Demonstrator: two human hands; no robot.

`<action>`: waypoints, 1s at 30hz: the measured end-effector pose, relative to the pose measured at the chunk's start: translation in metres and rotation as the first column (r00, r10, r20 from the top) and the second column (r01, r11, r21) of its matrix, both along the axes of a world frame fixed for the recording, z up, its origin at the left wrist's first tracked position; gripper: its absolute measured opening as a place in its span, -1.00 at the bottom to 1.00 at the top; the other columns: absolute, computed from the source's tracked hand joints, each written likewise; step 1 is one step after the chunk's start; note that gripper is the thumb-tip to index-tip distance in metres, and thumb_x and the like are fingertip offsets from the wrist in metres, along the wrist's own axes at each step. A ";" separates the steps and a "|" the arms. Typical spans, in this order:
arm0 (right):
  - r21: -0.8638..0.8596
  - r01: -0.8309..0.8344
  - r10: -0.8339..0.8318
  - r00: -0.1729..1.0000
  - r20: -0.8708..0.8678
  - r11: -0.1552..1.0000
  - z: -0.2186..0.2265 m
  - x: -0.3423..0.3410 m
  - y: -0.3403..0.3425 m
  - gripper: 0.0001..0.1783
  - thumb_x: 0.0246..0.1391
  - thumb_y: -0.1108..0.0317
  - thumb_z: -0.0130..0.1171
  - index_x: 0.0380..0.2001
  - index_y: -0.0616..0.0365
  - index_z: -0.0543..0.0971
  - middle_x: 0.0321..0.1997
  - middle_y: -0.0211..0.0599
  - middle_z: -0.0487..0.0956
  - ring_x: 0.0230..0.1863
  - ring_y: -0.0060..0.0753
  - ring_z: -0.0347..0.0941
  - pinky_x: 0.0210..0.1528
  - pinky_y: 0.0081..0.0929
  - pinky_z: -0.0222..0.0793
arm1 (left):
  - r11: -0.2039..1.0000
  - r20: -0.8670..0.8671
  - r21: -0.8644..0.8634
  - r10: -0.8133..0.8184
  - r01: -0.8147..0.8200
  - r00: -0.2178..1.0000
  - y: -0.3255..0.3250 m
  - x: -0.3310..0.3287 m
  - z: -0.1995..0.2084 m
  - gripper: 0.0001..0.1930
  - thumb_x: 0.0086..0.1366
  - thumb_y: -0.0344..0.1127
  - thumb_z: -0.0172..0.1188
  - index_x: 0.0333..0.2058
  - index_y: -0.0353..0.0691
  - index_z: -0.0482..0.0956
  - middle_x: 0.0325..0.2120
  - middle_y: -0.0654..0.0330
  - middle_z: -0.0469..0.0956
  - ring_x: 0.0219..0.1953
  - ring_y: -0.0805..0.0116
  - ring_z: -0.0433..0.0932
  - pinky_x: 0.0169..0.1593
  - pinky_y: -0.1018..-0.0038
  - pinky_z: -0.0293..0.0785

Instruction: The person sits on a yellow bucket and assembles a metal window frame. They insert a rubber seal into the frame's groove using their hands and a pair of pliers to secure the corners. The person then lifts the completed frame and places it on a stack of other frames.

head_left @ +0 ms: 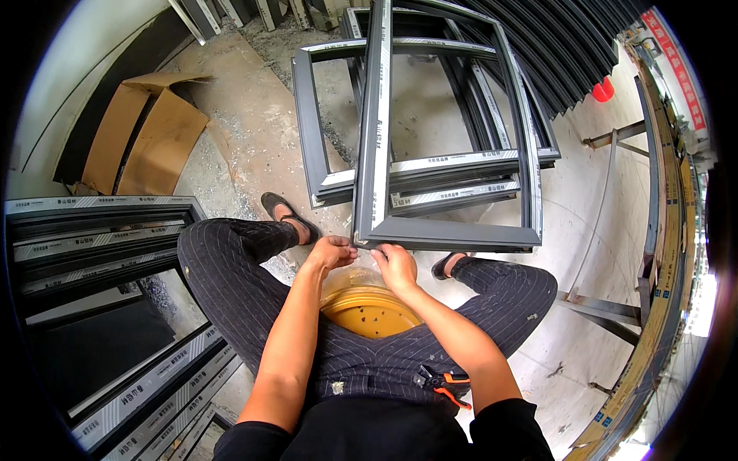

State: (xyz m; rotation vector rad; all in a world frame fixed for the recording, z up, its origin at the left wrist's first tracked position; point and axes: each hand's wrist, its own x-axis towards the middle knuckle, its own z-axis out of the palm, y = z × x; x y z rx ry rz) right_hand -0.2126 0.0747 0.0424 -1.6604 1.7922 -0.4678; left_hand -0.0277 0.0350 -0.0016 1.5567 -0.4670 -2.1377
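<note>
Both hands are at the near left corner of a dark grey window frame (450,230) with whitish protective tape, the topmost of several stacked frames. My left hand (332,252) is closed in a pinch just left of the corner. My right hand (396,266), its fingers also bent together, is just below the frame's near edge. Whatever lies between the fingertips is too small to make out. Across my lap rests a pair of cutting pliers (442,383) with orange and black handles. Between my thighs shows a round yellow seat or lid (373,316) with small holes.
To the left is a stack of taped frames (146,392). Farther off stands an open cardboard box (157,142). Dark ribbed profiles (569,46) lie behind the frames. A metal-legged bench (661,269) runs along the right. Shavings litter the floor (238,100).
</note>
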 end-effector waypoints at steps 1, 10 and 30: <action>-0.002 -0.013 0.013 1.000 -0.013 1.000 0.001 0.000 -0.001 -0.73 0.01 0.16 0.08 -0.41 0.14 0.56 -0.40 -0.12 0.53 -0.32 -0.05 0.46 -0.29 -0.19 0.34 | 1.000 -0.009 -0.002 -0.001 0.001 1.000 0.000 0.000 0.002 -0.72 0.18 -0.49 0.10 -0.13 -0.47 0.38 -0.35 0.05 0.53 -0.35 0.26 0.57 -0.24 0.42 0.57; 0.027 -0.093 0.094 0.995 -0.027 0.995 0.001 -0.001 -0.006 -0.73 0.03 0.15 0.05 -0.46 0.14 0.53 -0.44 -0.12 0.51 -0.34 -0.02 0.44 -0.30 -0.15 0.34 | 0.999 0.022 -0.016 -0.029 0.029 0.999 -0.001 -0.001 0.005 -0.83 0.18 -0.33 0.18 -0.34 -0.33 0.50 -0.43 0.17 0.55 -0.36 0.35 0.56 -0.23 0.45 0.54; -0.398 -0.241 0.148 0.957 -0.251 0.885 -0.005 0.003 -0.004 -0.91 -0.07 0.29 0.16 -0.46 0.02 0.51 -0.51 -0.34 0.47 -0.50 -0.23 0.43 -0.47 -0.33 0.37 | 0.978 0.089 -0.132 0.175 -0.162 0.981 0.020 -0.023 -0.012 -0.85 0.15 -0.52 0.14 -0.29 -0.39 0.41 -0.44 0.15 0.51 -0.44 0.33 0.55 -0.34 0.48 0.55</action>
